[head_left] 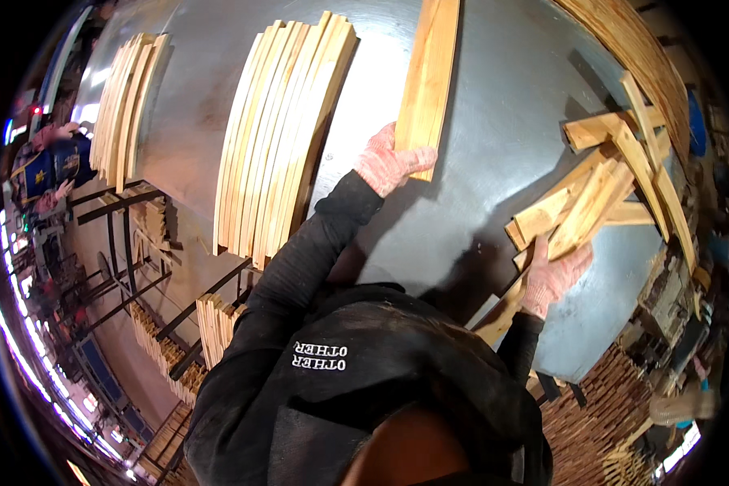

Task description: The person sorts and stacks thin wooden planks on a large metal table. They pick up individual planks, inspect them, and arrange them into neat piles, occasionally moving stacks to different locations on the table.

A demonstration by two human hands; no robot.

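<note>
My left hand [389,160], in a pink-and-white knit glove, grips the near end of a long pale wooden board [426,89]. Its thumb lies across the top face, and the other fingers are partly hidden. The board's far end runs out of view at the top. On the right, my gloved right hand [557,277] is closed on the near end of a wooden board [591,209] in a loose heap, with several boards [641,146] crossing at angles behind it. Both boards are over a grey metal tabletop [494,89].
Left of my left arm stands a tight row of upright-edged wooden strips [287,130], with a smaller row [128,105] farther left. Below the table's left edge are dark metal racks [125,243] with stacked wood. A chipboard panel [624,49] borders the far right; stacked wood [599,413] lies lower right.
</note>
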